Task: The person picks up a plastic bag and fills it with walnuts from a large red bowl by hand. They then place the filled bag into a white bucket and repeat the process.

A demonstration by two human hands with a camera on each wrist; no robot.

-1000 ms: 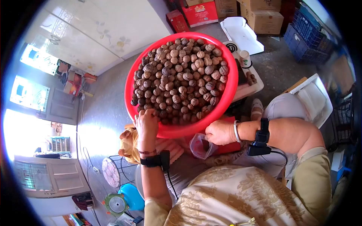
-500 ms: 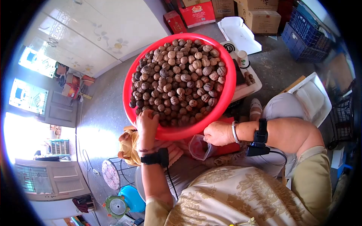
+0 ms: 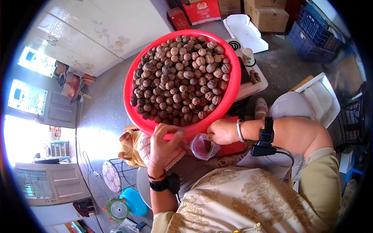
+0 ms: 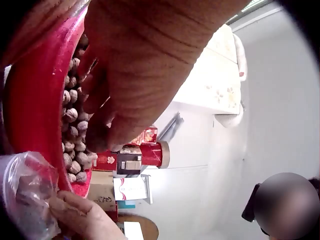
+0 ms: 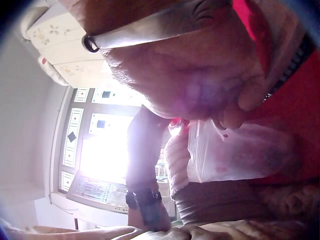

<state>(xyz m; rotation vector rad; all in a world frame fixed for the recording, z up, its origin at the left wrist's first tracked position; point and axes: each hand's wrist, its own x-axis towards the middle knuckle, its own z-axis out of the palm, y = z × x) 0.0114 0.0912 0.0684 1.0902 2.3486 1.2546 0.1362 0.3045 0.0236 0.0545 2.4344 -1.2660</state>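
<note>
The red basin (image 3: 236,77) sits right in front of the person, heaped with walnuts (image 3: 176,79) nearly out to its rim all round. The left hand (image 3: 164,146) is at the near edge, its fingers bent, the thumb toward the bag; from here I can't tell if they pinch a nut, or if they touch the rim. The right hand (image 3: 224,132) has its fingers curled, pinching the edge of the clear bag (image 3: 200,149), which hangs just outside the basin's near rim, its mouth spread. There's a small gap between the left hand and the bag, with nothing standing in it that I can see.

Past the far right rim, close by, is a white stand (image 3: 261,86) with a cup (image 3: 248,57) and a few more nuts (image 3: 255,76) on it. A white tray (image 3: 245,33) lies beyond, near the boxes (image 3: 270,19), with blue crates (image 3: 312,42) farther right. Over on the left, grey floor (image 3: 101,105) runs between basin and doorway, the pale cabinet (image 3: 85,31) edging it. A round stool (image 3: 111,176) stands lower down, well apart from the basin.
</note>
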